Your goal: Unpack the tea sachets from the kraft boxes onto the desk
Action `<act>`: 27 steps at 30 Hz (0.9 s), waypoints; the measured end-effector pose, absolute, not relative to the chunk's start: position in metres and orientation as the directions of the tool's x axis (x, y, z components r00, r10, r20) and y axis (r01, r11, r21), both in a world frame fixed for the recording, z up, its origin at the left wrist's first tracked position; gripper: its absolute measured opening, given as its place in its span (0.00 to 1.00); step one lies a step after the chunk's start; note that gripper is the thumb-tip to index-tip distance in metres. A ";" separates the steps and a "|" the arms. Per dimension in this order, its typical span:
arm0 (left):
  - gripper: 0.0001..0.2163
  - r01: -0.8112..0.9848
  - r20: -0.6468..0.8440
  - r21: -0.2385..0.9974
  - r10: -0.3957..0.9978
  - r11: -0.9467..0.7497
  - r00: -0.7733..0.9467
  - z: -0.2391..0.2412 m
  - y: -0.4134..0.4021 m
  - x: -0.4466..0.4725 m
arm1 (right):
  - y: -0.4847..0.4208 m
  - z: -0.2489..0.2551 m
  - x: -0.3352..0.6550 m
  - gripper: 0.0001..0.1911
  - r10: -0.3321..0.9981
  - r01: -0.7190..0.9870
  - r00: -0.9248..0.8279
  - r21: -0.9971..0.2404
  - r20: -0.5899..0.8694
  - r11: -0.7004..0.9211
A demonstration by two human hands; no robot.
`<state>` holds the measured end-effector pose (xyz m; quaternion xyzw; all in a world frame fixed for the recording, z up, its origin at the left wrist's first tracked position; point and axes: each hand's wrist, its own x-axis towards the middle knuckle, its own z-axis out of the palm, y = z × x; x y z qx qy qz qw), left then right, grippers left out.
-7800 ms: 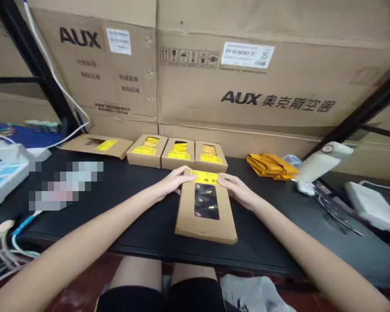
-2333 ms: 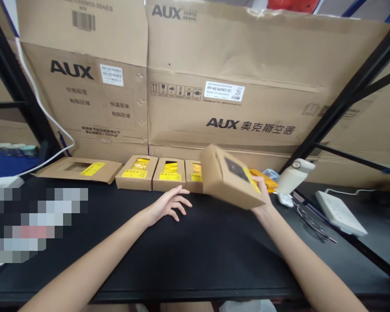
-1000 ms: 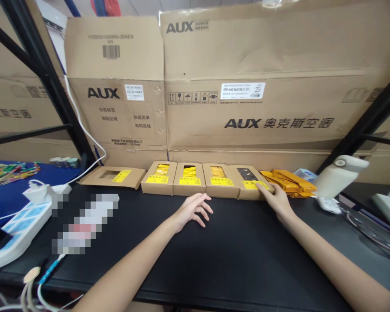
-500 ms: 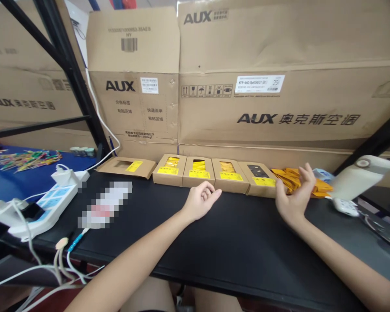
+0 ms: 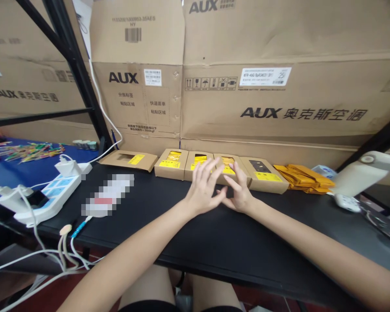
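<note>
Leftmost, a white power strip (image 5: 48,197) sits at the left edge of the black surface (image 5: 247,251). A flat carton (image 5: 128,159) and four kraft boxes (image 5: 170,164) line the far edge. The left hand (image 5: 203,188) and right hand (image 5: 239,195) are raised close together before the middle boxes, fingers spread, holding nothing. Yellow packets (image 5: 303,177) lie further right.

Matt brown cardboard boxes (image 5: 267,174) with glossy yellow labels, matt black tabletop (image 5: 214,242)
</note>
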<state>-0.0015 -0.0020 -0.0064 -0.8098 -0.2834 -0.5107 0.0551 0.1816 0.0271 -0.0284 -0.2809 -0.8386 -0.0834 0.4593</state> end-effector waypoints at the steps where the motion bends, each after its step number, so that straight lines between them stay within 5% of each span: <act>1: 0.26 0.560 0.878 0.210 0.406 -0.801 0.252 -0.004 0.002 -0.006 | 0.029 -0.027 0.177 0.25 0.400 0.555 -0.436 -0.110 0.806 0.825; 6: 0.32 0.705 0.902 0.417 0.359 -0.574 -0.240 0.015 0.033 -0.051 | 0.036 -0.027 0.160 0.39 0.192 0.571 -0.468 0.129 0.863 0.811; 11: 0.38 0.517 0.579 0.815 0.312 -0.263 -0.754 0.031 0.055 -0.101 | 0.035 -0.031 0.155 0.46 0.122 0.503 -0.537 0.200 0.835 0.841; 16: 0.41 0.397 0.408 0.912 0.322 -0.102 -0.854 0.026 0.066 -0.127 | 0.035 -0.030 0.156 0.42 0.218 0.553 -0.513 0.125 0.830 0.824; 27: 0.42 0.327 0.305 0.945 0.372 -0.004 -0.877 -0.002 0.095 -0.150 | 0.037 -0.031 0.155 0.37 0.336 0.612 -0.474 0.031 0.814 0.790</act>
